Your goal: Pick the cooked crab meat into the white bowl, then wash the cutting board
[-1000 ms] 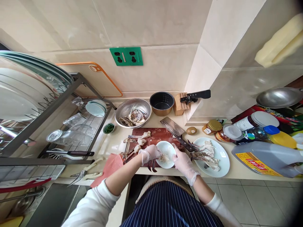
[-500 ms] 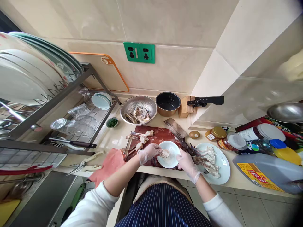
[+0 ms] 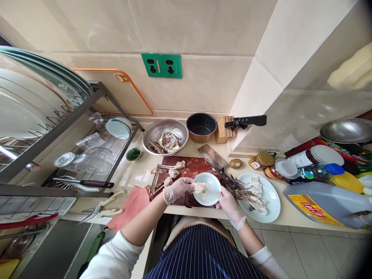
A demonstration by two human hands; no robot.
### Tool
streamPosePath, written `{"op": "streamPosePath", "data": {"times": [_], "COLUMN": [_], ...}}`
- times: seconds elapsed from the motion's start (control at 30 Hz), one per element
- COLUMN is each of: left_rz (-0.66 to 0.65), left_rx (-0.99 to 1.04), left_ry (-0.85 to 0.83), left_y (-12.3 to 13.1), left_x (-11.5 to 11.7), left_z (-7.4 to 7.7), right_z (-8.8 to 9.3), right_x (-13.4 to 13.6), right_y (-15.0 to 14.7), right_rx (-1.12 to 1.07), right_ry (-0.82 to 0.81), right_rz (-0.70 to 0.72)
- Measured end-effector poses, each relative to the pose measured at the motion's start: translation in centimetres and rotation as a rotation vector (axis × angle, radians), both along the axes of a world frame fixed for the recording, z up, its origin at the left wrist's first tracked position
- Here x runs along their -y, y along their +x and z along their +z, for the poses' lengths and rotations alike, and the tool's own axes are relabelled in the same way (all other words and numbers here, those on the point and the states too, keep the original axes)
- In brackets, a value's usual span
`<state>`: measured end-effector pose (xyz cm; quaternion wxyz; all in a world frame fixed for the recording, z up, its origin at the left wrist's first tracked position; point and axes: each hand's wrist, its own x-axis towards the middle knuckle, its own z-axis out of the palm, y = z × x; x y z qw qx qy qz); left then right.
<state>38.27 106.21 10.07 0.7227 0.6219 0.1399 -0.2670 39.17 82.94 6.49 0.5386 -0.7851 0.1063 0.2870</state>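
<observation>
Just right of a pink cloth [image 3: 134,201] draped at the surface's [image 3: 138,174] front edge, the left hand [image 3: 178,189], in a thin clear glove, reaches in from the lower left, its fingertips pinching a piece of pale meat [image 3: 200,188]. The meat is small, ragged and whitish, held over the left rim of a small white dish [image 3: 210,194], which sits at the near edge of a red cutting board [image 3: 197,164] beside a cleaver [image 3: 211,155]. The gloved right hand [image 3: 229,201] lies against the dish's right rim, fingers curled; whether it grips cannot be told. A large white plate [image 3: 271,201] of crab pieces lies just right.
</observation>
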Motion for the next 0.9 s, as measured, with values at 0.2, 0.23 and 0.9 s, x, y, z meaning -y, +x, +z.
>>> {"op": "streamPosePath", "data": {"times": [0.2, 0.23, 0.9], "left_rz": [0.085, 0.09, -0.271], "left_rx": [-0.047, -0.057, 0.165], "left_ry": [0.01, 0.014, 0.798], "left_y": [-0.3, -0.3, 1.2], "left_x": [0.2, 0.2, 2.4], "left_z": [-0.3, -0.4, 1.4], "right_z": [-0.4, -0.4, -0.5], "right_x": [0.1, 0.2, 2.2], "right_y": [-0.3, -0.3, -1.7], "right_rx": [-0.021, -0.027, 0.202], "right_ry": [0.035, 0.038, 0.034], "right_rz": [0.001, -0.004, -0.174]}}
